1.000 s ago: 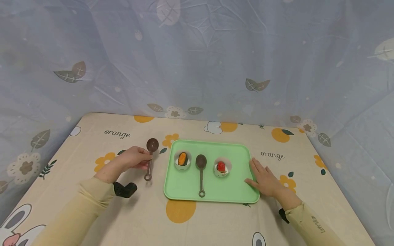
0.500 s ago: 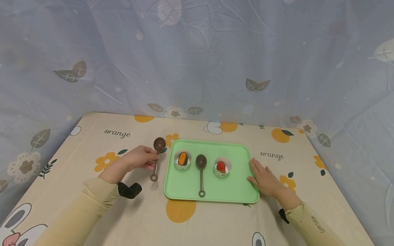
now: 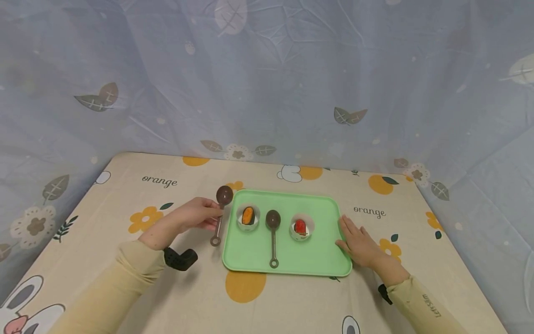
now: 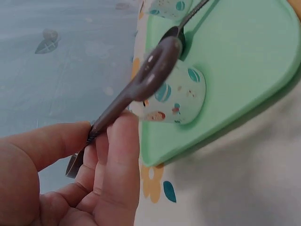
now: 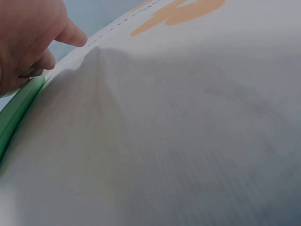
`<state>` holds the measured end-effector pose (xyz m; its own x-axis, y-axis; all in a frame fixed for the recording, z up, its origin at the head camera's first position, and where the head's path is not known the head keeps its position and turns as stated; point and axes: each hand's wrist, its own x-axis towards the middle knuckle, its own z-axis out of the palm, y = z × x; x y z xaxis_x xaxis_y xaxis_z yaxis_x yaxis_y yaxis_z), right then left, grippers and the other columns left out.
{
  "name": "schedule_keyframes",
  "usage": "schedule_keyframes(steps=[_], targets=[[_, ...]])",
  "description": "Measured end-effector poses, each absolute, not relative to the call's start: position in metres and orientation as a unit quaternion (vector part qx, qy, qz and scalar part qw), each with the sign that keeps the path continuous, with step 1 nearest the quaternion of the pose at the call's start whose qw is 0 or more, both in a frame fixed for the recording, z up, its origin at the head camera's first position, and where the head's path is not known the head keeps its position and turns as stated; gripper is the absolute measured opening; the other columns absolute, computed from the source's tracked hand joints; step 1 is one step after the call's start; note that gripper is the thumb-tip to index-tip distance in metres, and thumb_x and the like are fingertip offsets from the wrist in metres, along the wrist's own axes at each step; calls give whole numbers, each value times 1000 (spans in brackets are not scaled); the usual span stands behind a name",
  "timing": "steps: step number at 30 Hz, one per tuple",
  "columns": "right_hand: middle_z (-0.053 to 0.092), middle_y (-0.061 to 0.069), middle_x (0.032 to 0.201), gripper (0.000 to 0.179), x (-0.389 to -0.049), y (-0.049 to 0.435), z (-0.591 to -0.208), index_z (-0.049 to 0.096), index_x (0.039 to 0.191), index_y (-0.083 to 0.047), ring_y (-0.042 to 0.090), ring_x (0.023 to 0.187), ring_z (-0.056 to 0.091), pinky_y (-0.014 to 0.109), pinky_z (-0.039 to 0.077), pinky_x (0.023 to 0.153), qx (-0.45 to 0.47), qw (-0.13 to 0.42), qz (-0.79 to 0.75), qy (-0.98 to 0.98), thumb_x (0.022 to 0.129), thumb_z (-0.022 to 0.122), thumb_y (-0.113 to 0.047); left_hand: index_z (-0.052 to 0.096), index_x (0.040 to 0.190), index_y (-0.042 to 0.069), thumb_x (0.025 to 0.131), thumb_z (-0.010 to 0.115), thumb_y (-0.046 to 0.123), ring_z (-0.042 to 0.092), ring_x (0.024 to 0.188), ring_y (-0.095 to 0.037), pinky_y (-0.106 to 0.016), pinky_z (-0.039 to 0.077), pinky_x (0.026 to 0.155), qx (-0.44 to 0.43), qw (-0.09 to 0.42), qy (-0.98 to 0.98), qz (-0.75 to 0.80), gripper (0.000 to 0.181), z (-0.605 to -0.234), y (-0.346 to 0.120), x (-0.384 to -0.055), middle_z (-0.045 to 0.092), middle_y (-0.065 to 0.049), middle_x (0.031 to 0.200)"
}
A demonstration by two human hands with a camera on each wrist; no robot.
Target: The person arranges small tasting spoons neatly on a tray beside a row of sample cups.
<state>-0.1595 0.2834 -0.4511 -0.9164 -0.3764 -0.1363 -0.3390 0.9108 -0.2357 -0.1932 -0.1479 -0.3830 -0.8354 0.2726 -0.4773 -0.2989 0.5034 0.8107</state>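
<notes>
My left hand (image 3: 201, 213) pinches a dark brown spoon (image 3: 224, 195) by its handle between thumb and fingers, just beside the left edge of a green tray (image 3: 250, 255). In the left wrist view the ring end of that spoon's handle (image 4: 117, 101) points toward the camera. A second brown spoon (image 3: 273, 220) lies in the middle of the tray. My right hand (image 3: 359, 243) rests on the tray's right rim with its fingers straight. In the right wrist view only part of that hand (image 5: 33, 37) and the green rim (image 5: 19, 106) show.
Two small patterned bowls stand on the tray. The left bowl (image 3: 248, 228) holds an orange-topped toy sushi piece (image 3: 248, 215), the right bowl (image 3: 308, 220) a red-topped one (image 3: 300, 226). A printed cloth (image 3: 300, 306) covers the table, with a grey-blue curtain (image 3: 267, 83) behind it.
My left hand has moved steadily right with the spoon, from out over the cloth to the tray's left edge. The right hand's thumb has shifted slightly; the tray and its contents stay put.
</notes>
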Motion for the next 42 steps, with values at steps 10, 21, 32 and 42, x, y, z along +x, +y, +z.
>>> schedule_keyframes(steps=[10,21,32,42], targets=[[14,24,153,64,-160,283,-451,15,145,7,41,141,17,62,16,111,-180,93,-105,973,98,43,-28,53,106,-4,95,51,17,60,65,-5,-23,56,68,6,287,813,506,24,-382,-139,-192,57,-1,81],[15,25,153,65,-161,285,-456,16,145,7,41,141,18,62,17,111,-184,85,-96,974,98,43,-29,51,109,-5,95,49,14,61,66,-7,-20,56,65,2,289,799,527,24,-375,-124,-192,59,-5,84],[17,25,152,65,-161,285,-457,17,144,8,40,140,20,62,19,110,-189,76,-93,975,98,44,-28,48,114,-6,94,49,11,61,66,-7,-19,56,65,7,300,775,556,26,-375,-111,-193,60,-7,86],[17,26,152,65,-160,284,-453,17,144,9,41,140,19,62,18,111,-187,81,-100,974,97,46,-26,46,122,-9,95,48,9,60,70,-7,-21,56,69,25,307,769,561,33,-376,-96,-197,58,-6,87]])
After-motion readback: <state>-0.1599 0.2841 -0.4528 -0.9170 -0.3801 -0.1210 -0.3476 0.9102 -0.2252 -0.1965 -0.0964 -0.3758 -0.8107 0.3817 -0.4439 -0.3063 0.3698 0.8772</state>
